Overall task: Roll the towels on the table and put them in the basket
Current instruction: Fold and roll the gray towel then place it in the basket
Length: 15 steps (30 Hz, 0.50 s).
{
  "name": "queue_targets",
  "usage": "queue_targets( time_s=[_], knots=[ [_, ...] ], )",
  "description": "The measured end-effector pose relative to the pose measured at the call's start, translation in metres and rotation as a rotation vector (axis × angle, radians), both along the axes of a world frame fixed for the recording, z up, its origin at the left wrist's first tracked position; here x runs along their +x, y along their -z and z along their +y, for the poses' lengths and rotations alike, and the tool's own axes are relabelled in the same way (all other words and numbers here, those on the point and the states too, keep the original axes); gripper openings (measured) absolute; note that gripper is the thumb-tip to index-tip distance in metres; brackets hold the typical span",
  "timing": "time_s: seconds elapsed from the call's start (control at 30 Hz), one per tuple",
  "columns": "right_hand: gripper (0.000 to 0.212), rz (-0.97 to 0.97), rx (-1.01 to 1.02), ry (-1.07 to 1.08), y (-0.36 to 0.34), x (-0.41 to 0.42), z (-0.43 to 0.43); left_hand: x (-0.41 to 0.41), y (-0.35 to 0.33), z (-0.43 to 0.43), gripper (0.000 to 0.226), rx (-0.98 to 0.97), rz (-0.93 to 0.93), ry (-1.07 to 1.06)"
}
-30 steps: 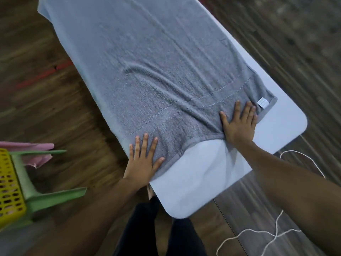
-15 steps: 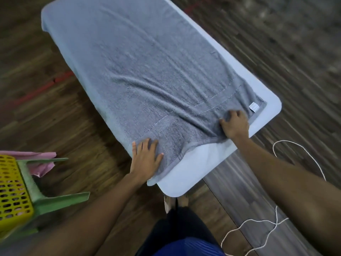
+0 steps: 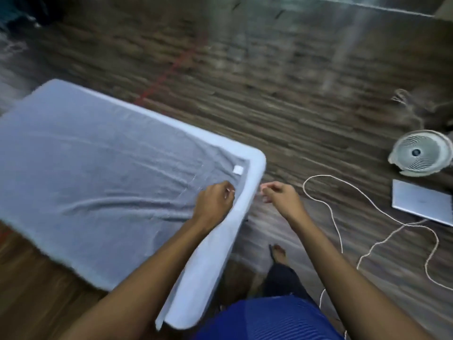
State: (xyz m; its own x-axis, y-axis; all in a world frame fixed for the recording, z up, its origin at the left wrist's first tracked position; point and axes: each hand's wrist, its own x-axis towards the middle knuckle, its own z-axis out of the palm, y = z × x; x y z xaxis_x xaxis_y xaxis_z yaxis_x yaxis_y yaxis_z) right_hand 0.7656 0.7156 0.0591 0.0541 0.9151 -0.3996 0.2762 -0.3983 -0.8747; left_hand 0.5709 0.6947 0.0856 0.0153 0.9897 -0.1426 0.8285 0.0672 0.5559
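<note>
1. Grey towel (image 3: pixel 98 187) lies spread flat and unrolled along the pale table (image 3: pixel 196 290), creased in long folds. Its short end, with a white label (image 3: pixel 237 169), sits just inside the table's right corner.
2. The left hand (image 3: pixel 214 203) rests on that end with its fingers curled into the cloth, apparently pinching the hem beside the label.
3. The right hand (image 3: pixel 282 196) hangs in the air just off the table's edge, apart from the towel. Its fingers are bent, but through the blur I cannot tell whether it is closed or pinching anything.
4. Judged from this, the task is at its start: no turn of a roll is formed, and rolling and carrying are all left. No basket is in view.
5. On the wooden floor to the right, well apart from the table, lie a white cord (image 3: pixel 343 217), a round fan (image 3: pixel 420 153) and a flat silver device (image 3: pixel 421 202). The looped cord near the person's bare foot (image 3: pixel 279 251) could snag a step.
</note>
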Motion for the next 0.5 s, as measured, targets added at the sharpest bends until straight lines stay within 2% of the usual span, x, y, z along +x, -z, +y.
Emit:
queue_targets(
  time_s=[0.3,0.5],
  knots=[
    [0.02,0.028,0.007,0.111,-0.011,0.156,0.127,0.17,-0.004,0.166,0.013,-0.033,-0.13,0.086],
    [0.018,-0.002,-0.071,0.034,-0.007,0.201,0.216,0.213,0.004,0.239,0.013,-0.098,-0.203,0.035]
  ],
)
